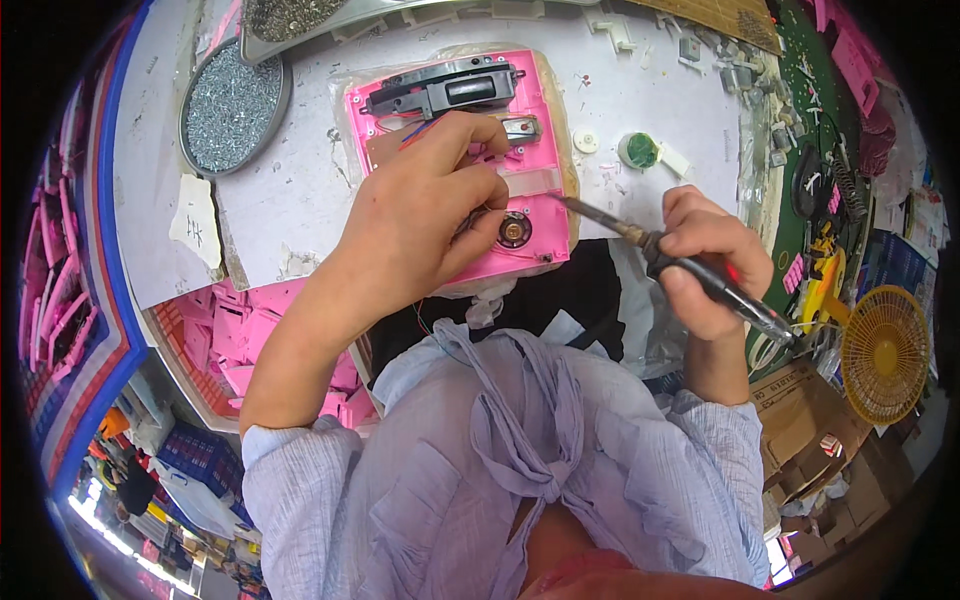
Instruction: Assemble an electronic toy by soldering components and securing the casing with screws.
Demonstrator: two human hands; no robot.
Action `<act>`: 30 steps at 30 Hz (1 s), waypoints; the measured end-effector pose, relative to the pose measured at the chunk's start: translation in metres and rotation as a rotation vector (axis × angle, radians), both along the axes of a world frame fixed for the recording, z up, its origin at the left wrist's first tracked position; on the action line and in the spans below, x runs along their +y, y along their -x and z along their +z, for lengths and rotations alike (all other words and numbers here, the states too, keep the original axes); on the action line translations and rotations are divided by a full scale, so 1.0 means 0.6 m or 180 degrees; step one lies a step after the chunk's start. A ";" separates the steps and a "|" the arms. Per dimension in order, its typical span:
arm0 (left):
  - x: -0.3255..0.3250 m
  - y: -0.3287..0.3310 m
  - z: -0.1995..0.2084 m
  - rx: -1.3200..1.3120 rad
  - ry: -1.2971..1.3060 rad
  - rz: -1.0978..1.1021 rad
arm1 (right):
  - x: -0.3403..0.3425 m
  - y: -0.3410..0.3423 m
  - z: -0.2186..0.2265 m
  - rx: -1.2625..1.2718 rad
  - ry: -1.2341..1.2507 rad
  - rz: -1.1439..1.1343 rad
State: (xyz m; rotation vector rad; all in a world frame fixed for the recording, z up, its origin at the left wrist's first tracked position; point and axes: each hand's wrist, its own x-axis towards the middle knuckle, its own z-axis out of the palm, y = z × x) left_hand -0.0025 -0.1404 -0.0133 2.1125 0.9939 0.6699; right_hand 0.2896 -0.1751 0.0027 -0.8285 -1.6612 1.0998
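Note:
A pink plastic housing (552,100) lies on the white worktop in front of me. Mounted in it are a black mechanism (440,90), a small silvery motor (522,130) and a round speaker (515,230). My left hand (425,205) reaches over the housing with its fingers curled and pinched together. What they hold, if anything, is hidden; red and blue wires (416,132) run beside the knuckles. On the right, my right hand (715,248) is closed round the black handle of a soldering iron (603,219). Its tip points left, over the housing's right edge near the speaker.
A round tray of small screws (232,110) stands at the left. A green-topped small container (638,151) and a white disc (586,143) sit right of the housing. Pink parts fill a crate (235,330) at lower left. A yellow fan (884,355) stands far right.

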 end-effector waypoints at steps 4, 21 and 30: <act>0.003 0.001 0.001 0.0055 -0.0025 -0.0070 | 0.008 0.017 -0.004 -0.0217 -0.0046 0.0153; 0.006 -0.002 -0.009 -0.0062 -0.0161 -0.0071 | 0.019 0.035 -0.008 -0.0574 -0.0087 0.0299; 0.008 -0.001 -0.007 0.0050 -0.0273 -0.0123 | 0.018 0.035 0.017 -0.0893 0.0531 0.0316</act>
